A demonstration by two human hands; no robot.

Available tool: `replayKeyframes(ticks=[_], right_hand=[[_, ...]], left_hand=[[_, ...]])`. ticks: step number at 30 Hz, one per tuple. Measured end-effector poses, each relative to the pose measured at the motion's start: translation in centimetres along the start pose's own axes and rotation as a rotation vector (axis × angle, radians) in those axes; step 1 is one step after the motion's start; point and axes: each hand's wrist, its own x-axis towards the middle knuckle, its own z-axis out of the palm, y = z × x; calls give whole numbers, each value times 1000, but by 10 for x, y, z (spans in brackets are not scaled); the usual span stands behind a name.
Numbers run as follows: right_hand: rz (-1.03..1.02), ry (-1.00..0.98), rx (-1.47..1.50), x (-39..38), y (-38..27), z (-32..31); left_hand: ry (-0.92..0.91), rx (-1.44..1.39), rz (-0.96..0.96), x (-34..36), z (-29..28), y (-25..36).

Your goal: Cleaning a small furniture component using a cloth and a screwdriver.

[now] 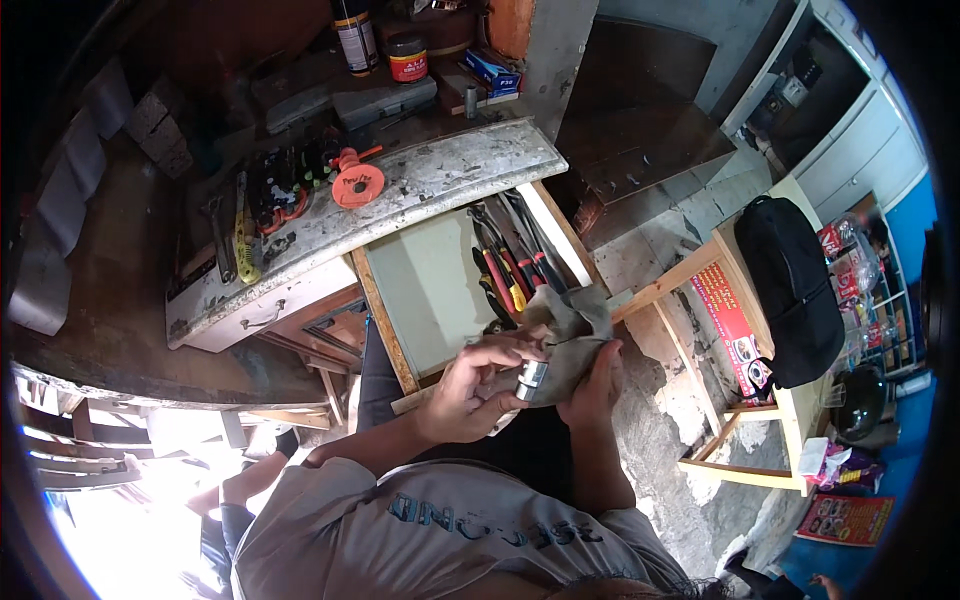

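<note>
Before me stands a worn, stained white bench [440,168]; on its top, toward my left, lie a metal wrench [219,240], a long yellow tool [243,240] and a cluster of dark tools [282,190]; an orange disc [358,187] lies right of them; below, the bench's open drawer [420,285] carries hand tools [510,272] with red, yellow and black handles.

"What's that small cylinder [531,381] you hold made of?"
"Metal; to me it looks smooth and glossy."
"And the cloth [568,352]?"
"Matt fabric, creased where I hold it."
"The drawer [379,325]?"
"Wood, I'd say, rough along the rim."
"The worktop [450,165]?"
"Its painted-looking surface appears rough, worn and blotchy."
"Plier handles [516,296]?"
"Smooth plastic, as I see them; the backpack [785,290] is matt fabric."
</note>
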Motion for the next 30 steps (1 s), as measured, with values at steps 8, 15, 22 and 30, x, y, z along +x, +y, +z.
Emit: replayKeyframes(ticks=[8,15,22,30], right_hand=[[-22,-522,-378,-11,2,-30],[-136,-574,-651,23,-16,-85],[114,-173,-409,61,73,-213],[137,-137,-459,71,89,-224]], left_hand=[[-124,959,32,14,5,19],[-11,876,-90,29,-16,19],[152,429,-366,121,-62,25],[-108,1218,-47,282,-133,-14]])
